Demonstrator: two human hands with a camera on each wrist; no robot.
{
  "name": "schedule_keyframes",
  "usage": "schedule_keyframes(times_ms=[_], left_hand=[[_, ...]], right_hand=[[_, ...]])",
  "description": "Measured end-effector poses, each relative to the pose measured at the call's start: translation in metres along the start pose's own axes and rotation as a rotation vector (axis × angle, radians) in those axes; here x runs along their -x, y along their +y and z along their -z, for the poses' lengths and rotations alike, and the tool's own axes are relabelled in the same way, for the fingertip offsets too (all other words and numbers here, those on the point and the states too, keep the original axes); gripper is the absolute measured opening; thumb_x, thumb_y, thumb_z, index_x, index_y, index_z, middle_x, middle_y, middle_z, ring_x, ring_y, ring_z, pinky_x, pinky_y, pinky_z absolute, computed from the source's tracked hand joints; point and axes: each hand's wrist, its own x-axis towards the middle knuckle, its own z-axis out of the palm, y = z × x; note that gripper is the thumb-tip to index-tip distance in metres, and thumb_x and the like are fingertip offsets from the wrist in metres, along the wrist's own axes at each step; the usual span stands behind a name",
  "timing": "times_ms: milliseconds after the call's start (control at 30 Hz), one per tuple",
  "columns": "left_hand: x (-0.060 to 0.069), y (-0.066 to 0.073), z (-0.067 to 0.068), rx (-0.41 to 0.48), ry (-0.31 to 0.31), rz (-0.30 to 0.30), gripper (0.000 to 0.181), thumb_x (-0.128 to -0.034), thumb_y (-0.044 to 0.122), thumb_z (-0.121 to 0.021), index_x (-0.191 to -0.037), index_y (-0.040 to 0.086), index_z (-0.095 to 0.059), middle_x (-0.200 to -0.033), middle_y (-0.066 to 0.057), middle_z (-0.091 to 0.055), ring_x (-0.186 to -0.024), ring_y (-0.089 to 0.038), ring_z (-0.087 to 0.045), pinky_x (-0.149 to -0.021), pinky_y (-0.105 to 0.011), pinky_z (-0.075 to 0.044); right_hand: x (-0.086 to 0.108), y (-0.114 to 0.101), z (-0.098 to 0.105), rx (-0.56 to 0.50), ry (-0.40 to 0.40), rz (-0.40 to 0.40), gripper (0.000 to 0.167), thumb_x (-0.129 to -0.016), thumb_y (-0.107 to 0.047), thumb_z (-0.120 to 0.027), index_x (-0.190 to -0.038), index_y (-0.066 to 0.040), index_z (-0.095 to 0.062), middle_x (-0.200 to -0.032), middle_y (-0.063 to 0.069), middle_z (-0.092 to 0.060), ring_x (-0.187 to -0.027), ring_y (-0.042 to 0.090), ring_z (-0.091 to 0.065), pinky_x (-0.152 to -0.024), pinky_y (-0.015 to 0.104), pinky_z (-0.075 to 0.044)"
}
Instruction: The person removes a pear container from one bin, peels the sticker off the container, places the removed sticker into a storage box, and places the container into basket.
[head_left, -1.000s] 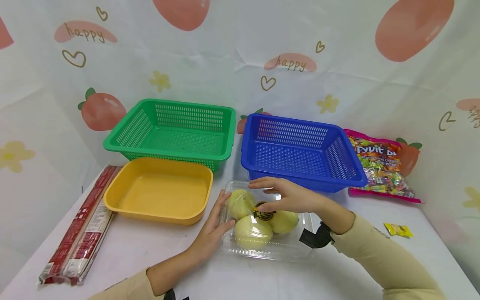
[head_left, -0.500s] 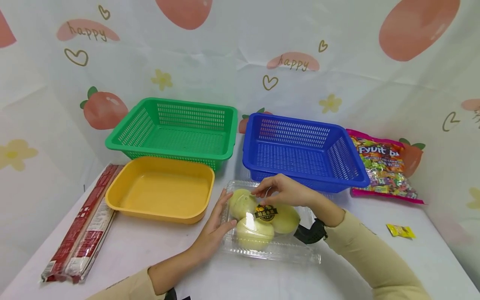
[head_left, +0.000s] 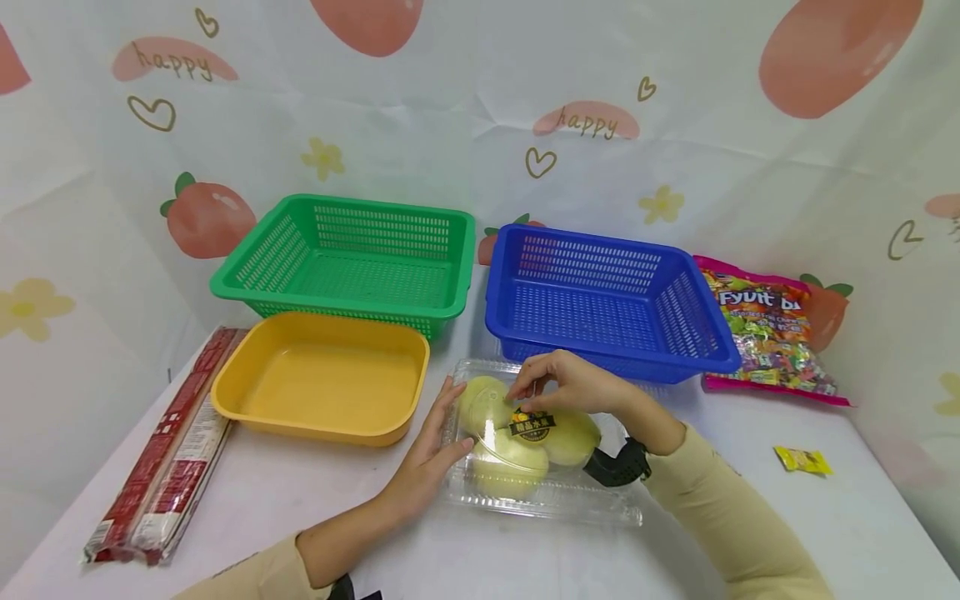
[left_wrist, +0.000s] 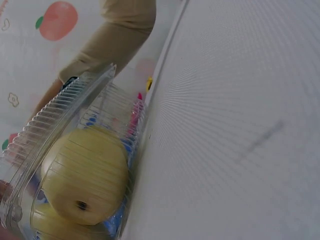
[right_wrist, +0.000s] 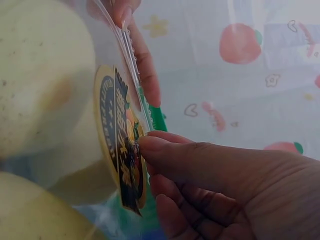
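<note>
Here's the right hand (right_wrist: 235,185), thumb and fingers pinching right at the edge of the dark, gold-rimmed label (right_wrist: 111,125) on the clear lid! Up top, the left hand (right_wrist: 144,67) touches the ridged plastic rim. Behind the lid, pale yellow fruit (right_wrist: 45,65) fills the left side, and beyond, a white backdrop (right_wrist: 200,65) shows printed red fruits, hearts and flowers.

Box (head_left: 551,511): clear plastic, ribbed walls, closed, resting flat on the white table (head_left: 517,567). Inside, three fruits (head_left: 510,471): round, pale yellow-green, clustered together, one far left, one nearest the front, one right. Left wrist view shows a dark pit on one. Label (head_left: 532,426): round, gold-edged, black band with gold characters, on box top; edge lift cannot be determined.
</note>
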Motion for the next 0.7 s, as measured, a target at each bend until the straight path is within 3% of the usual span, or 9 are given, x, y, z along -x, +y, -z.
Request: schedule_keyframes(times_ms=[700], left_hand=[[-0.0003,0.0000,0.0002,-0.019,-0.001,0.009,0.062,-0.0921,0.006,-0.046,-0.147,0.018,-0.020,-0.158,0.000,0.007,-0.146,-0.023,0.007,-0.116,-0.054,0.000]], right_hand=[[-0.0001,-0.0013,-0.0026,0.014,-0.001,-0.013,0.007,-0.083,-0.006,-0.067,-0.088,-0.005,-0.072,-0.090,0.007,-0.068,-0.081,0.005,-0.056,-0.074,0.023,-0.053]])
